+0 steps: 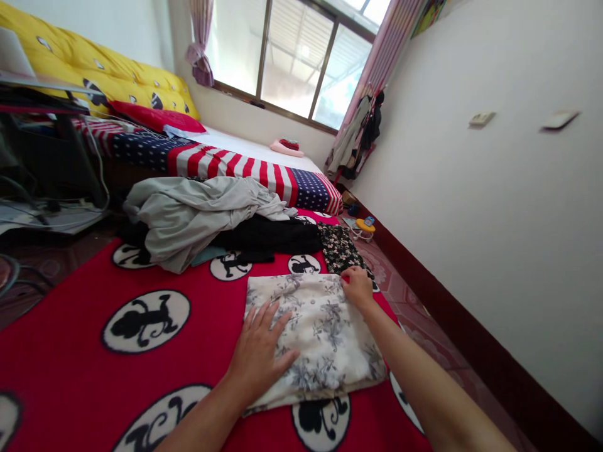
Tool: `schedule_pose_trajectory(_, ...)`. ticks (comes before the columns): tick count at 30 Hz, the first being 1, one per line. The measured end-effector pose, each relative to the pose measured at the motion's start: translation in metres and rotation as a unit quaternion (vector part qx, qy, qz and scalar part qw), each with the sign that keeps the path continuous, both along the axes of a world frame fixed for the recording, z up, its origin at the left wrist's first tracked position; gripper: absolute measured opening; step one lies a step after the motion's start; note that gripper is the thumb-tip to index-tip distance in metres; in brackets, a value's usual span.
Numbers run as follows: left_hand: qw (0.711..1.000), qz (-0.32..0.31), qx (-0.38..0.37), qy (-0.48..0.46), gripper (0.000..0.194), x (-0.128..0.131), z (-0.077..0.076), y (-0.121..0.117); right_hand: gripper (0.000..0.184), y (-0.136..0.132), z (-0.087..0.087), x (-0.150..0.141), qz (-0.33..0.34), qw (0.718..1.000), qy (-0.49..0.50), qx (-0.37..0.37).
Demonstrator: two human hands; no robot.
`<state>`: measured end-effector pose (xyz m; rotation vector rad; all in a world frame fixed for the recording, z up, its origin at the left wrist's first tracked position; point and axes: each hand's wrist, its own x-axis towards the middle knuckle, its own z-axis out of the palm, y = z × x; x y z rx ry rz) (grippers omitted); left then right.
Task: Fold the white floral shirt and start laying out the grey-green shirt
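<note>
Lying folded flat, the white cloth (325, 339) shows grey flowers; left hand (258, 353) on it, fingers apart, right hand (358, 289) pinching its far corner.

I see the left hand (259, 351) spread on a folded floral garment (330, 342), the right hand (357, 287) curled at its far-right corner.

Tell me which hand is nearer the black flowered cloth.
Right: the right hand is close by the black flowered cloth; the left hand is farther back, on the white cloth.
</note>
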<state>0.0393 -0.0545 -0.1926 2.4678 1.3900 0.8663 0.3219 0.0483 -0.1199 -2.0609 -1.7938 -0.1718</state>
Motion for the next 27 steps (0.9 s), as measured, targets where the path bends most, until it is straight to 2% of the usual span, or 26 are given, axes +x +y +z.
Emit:
schedule_pose_trajectory(2,0.999,0.02,0.0,-0.048,0.059,-0.002,0.003,0.003,0.026,-0.011,0.002,-0.02,0.015,0.999,0.008,0.032)
schedule_pose_trajectory(4,0.987,0.103,0.005,-0.122,0.052,-0.008,0.008,0.009,0.027,-0.027,0.005,-0.047,0.053,0.997,0.024,0.04)
schedule_pose_trajectory(7,0.943,0.245,-0.015,-0.223,0.049,-0.025,0.016,0.018,0.019,-0.058,0.01,-0.093,0.142,0.986,0.087,-0.019)
schedule_pose_trajectory(9,0.928,0.265,-0.07,-0.253,0.053,-0.038,0.02,0.023,0.017,-0.079,0.013,-0.12,0.181,0.972,0.129,-0.081)
schedule_pose_trajectory(13,0.918,0.214,-0.171,-0.287,0.055,-0.057,0.022,0.025,0.029,-0.102,0.017,-0.153,0.187,0.953,0.152,-0.181)
schedule_pose_trajectory(18,0.885,0.153,-0.239,-0.368,0.058,-0.057,0.021,0.026,0.054,-0.099,0.021,-0.173,0.164,0.962,0.073,-0.208)
schedule_pose_trajectory(20,0.854,0.117,-0.28,-0.422,0.062,-0.054,0.022,0.027,0.064,-0.097,0.021,-0.18,0.167,0.961,0.04,-0.217)
schedule_pose_trajectory(24,0.75,0.027,-0.363,-0.553,0.073,-0.044,0.025,0.024,0.067,-0.096,0.02,-0.192,0.197,0.952,0.034,-0.232)
schedule_pose_trajectory(27,0.711,0.0,-0.392,-0.584,0.073,-0.04,0.028,0.02,0.061,-0.092,0.016,-0.195,0.18,0.953,0.035,-0.24)
